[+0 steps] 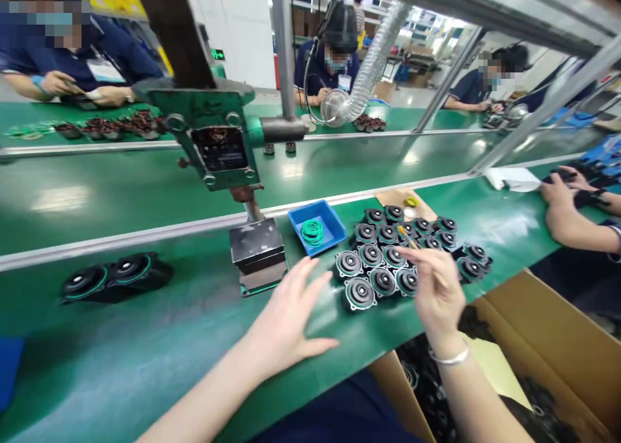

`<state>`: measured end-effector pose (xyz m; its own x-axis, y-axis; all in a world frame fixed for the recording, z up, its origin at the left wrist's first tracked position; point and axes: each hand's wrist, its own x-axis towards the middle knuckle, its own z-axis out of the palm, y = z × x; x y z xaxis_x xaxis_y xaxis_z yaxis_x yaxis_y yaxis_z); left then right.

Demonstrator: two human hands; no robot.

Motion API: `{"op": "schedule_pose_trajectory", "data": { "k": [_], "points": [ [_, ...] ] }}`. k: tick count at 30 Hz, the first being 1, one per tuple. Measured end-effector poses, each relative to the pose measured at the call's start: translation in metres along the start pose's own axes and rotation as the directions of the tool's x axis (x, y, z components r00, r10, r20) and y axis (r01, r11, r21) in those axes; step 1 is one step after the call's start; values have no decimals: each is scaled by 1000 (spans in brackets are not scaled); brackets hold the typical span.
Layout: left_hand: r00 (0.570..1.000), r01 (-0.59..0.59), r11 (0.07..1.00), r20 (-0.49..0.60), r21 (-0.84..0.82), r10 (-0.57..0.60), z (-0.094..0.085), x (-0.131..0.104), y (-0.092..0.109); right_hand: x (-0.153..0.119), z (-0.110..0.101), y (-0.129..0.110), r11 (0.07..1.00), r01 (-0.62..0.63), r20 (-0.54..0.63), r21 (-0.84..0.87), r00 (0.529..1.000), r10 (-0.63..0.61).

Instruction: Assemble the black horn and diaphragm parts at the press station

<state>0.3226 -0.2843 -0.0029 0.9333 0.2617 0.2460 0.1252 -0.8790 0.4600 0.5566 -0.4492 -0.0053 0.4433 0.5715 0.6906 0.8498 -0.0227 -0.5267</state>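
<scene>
- Our left hand (294, 317) is open, its fingers spread apart, over the green table (194, 359).
- Our right hand (439, 288) has its fingertips together — clamped, as far as we can tell, on a thin orange stick (409, 237) above the black round parts (360, 293).
- Those parts sit in a close group beyond and to the left of our right hand, green rims showing on several.
- Just beyond our left hand is a blue tray (334, 234) with green rings (312, 232) in it.
- Left of that tray stands a metal press (211, 139).
- Below our right hand — an open cardboard box (548, 339) holding dark parts (436, 391).
</scene>
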Motion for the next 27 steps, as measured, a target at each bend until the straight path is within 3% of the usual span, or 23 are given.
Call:
{"op": "schedule_pose_trajectory", "data": {
  "k": [2, 5, 7, 10, 16, 23, 27],
  "points": [
    [998, -47, 998, 40, -32, 48, 30, 38, 18, 2, 19, 7, 999, -36, 53, 19, 998, 35],
    [998, 2, 997, 66, -78, 3, 57, 78, 28, 0, 42, 11, 997, -61, 199, -40, 978, 68],
    [998, 14, 994, 60, -110, -7, 64, 89, 27, -4, 50, 10, 995, -66, 222, -79, 971, 82],
    [999, -12, 993, 40, -116, 17, 65, 85, 23, -12, 54, 1, 993, -94, 173, -68, 979, 105],
    [999, -44, 997, 1, -62, 44, 35, 38, 4, -32, 66, -40, 982, -123, 192, 146, 977, 94],
    [988, 86, 996, 132, -25, -82, -19, -55, -19, -58, 97, -120, 872, -238, 326, 428, 940, 97],
    [980, 162, 985, 125, -49, -155, -34, -95, -23, -59, 102, -134, 820, -275, 388, 502, 919, 71]
  ]
}}
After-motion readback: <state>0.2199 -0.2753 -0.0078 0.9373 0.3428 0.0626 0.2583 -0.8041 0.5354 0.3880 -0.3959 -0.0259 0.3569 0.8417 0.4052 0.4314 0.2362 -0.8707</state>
